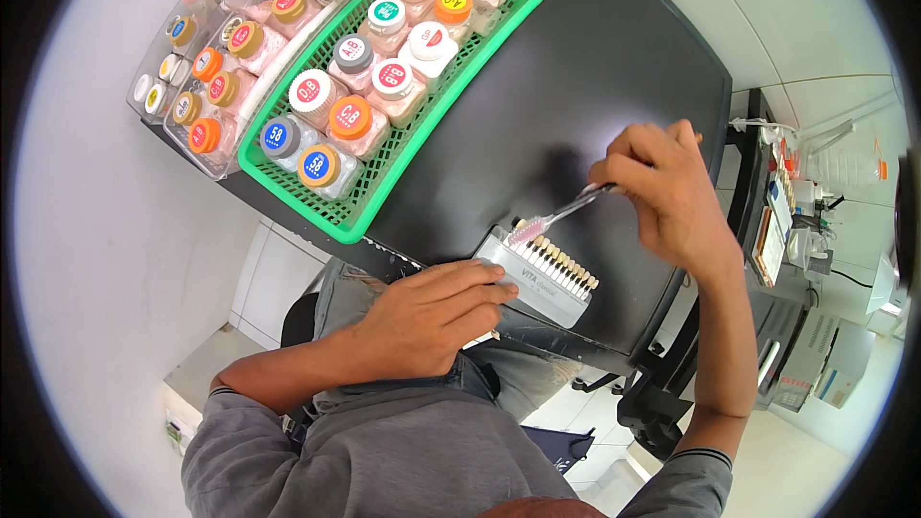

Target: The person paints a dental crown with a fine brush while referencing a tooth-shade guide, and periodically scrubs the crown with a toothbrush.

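My right hand is closed on a slim silver and dark tool, whose pale pink end lies over the left part of a tooth shade guide. The guide is a grey holder with several tooth-shaped tabs standing in a row along it, near the table's front edge. My left hand grips the holder's front left part, fingers together and curved against it, thumb out of sight.
A green basket of lidded jars stands at back left, beside clear containers with more small jars. The black table ends near my lap. At right are a side shelf, cables and grey appliances by a tiled wall.
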The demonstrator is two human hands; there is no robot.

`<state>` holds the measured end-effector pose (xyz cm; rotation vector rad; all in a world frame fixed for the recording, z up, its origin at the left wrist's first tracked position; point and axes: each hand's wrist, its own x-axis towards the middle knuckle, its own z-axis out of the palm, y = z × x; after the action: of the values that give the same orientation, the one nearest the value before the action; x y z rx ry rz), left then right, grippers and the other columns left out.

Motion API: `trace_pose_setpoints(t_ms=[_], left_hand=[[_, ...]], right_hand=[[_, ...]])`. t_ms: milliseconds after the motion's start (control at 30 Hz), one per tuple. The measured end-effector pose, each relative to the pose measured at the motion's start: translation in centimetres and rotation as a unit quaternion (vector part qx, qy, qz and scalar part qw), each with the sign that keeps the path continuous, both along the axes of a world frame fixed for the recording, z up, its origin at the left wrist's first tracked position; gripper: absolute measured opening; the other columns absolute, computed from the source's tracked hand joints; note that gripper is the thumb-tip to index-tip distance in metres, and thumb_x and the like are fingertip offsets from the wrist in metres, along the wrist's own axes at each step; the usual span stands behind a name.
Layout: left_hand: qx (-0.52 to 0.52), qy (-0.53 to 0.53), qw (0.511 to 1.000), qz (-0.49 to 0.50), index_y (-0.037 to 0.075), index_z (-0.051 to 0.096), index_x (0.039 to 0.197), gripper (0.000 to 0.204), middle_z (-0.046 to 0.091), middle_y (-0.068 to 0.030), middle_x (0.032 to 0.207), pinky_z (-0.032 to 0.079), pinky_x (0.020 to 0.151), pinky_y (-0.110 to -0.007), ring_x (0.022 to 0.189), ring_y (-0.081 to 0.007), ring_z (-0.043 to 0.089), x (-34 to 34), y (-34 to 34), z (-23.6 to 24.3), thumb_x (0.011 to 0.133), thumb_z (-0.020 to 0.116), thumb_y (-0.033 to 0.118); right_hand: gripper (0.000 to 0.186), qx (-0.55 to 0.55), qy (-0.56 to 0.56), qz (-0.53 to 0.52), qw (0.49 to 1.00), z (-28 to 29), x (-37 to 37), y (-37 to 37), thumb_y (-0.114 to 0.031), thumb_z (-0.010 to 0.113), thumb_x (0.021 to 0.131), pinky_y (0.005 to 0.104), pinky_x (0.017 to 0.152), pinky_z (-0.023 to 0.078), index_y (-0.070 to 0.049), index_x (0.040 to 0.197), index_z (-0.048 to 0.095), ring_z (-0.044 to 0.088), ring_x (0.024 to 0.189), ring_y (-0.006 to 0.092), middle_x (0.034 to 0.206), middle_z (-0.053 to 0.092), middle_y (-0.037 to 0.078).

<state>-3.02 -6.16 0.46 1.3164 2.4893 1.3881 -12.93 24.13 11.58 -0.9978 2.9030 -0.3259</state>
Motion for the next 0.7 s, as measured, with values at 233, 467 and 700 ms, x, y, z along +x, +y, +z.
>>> trace_pose_setpoints(t_ms=[233, 467, 700], left_hand=[[-0.001, 0.003, 1.000, 0.013, 0.007, 0.071, 0.090, 0.004, 0.082, -0.0060, 0.130, 0.060, 0.113, -0.043, 0.131, -0.0246, 0.074, 0.2, 0.1, -0.2, 0.091, 0.072, 0.003], [-0.010, -0.006, 1.000, 0.014, 0.007, 0.071, 0.090, 0.007, 0.083, -0.0057, 0.132, 0.058, 0.118, -0.042, 0.131, -0.0214, 0.075, 0.2, 0.0, -0.2, 0.094, 0.071, 0.002], [-0.019, -0.008, 1.000, 0.017, 0.008, 0.071, 0.089, 0.008, 0.083, -0.0048, 0.132, 0.059, 0.118, -0.042, 0.132, -0.0206, 0.075, 0.1, -0.1, 0.0, 0.094, 0.071, 0.001]], right_hand=[[0.035, -0.029, -0.022, 0.080, 0.996, -0.6, -2.9, -1.2, 0.011, 0.070, 0.077, 0.0400, 0.086, 0.035, -0.015, 0.100, 0.075, 0.060, 0.090, 0.0223, 0.094, 0.059, 0.002], [0.035, 0.020, 0.064, 0.056, 0.996, -1.1, -3.7, -0.9, 0.009, 0.070, 0.072, 0.0402, 0.088, 0.036, -0.016, 0.097, 0.072, 0.060, 0.092, 0.0224, 0.094, 0.057, 0.001], [0.035, 0.007, 0.052, 0.086, 0.995, -2.0, -3.9, -1.0, 0.007, 0.071, 0.069, 0.0413, 0.090, 0.036, -0.015, 0.096, 0.071, 0.061, 0.093, 0.0235, 0.096, 0.057, 0.002]])
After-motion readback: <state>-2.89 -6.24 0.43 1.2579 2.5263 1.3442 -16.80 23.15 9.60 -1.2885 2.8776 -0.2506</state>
